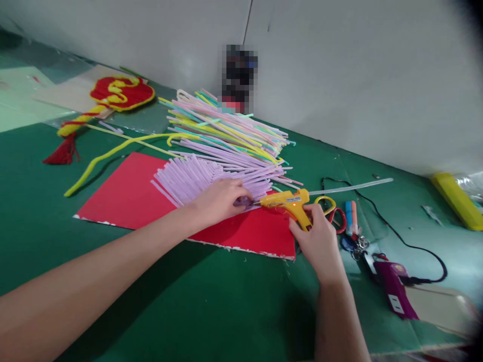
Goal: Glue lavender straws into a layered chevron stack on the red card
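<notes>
My right hand (319, 241) is wrapped round the handle of a yellow hot glue gun (285, 201), a clear glue stick (350, 186) jutting from its back. The nozzle points left and meets the fingertips of my left hand (226, 198). Those fingers are pinched over a lilac piece that looks like a pipe cleaner, mostly hidden by them. Beneath lies a red board (124, 193) with a rough white front edge. Lilac pipe cleaners (184, 176) cover its back middle in slanting rows, meeting in a V shape.
Behind the board is a heap of coloured pipe cleaners (230, 128). A red and yellow fan (123, 93) with a tassel lies at the back left. To the right are scissors (339, 221), markers (351, 218), keys (360, 245), a black cord (392, 231) and a purple power strip (394, 289).
</notes>
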`<state>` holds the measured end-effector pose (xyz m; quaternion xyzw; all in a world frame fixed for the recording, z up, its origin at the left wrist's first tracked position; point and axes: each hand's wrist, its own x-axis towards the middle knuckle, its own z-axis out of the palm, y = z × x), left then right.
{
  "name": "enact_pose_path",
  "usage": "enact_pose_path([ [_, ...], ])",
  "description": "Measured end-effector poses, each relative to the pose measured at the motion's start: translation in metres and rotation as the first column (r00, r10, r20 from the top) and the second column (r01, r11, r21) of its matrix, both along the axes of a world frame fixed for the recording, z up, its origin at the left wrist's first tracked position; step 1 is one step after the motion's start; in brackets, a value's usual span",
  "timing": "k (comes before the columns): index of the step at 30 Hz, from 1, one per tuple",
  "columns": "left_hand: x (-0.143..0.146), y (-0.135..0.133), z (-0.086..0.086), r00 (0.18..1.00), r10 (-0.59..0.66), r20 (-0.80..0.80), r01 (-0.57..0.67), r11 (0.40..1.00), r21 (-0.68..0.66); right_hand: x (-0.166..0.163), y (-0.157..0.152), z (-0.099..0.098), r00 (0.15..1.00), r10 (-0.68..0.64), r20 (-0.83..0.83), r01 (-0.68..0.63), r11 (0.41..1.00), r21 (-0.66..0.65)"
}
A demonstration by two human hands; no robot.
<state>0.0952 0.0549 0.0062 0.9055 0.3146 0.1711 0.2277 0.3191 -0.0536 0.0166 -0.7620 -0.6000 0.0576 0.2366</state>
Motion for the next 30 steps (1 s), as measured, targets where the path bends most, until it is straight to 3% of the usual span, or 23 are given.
enact_pose_path([
  [30, -0.0004, -0.0001, 0.0015, 1.000, -0.003, -0.012, 0.003, 1.000, 0.024, 0.0093, 0.0005, -0.0026, 0.999, -0.045, -0.025, 0.045, 0.999, 0.013],
])
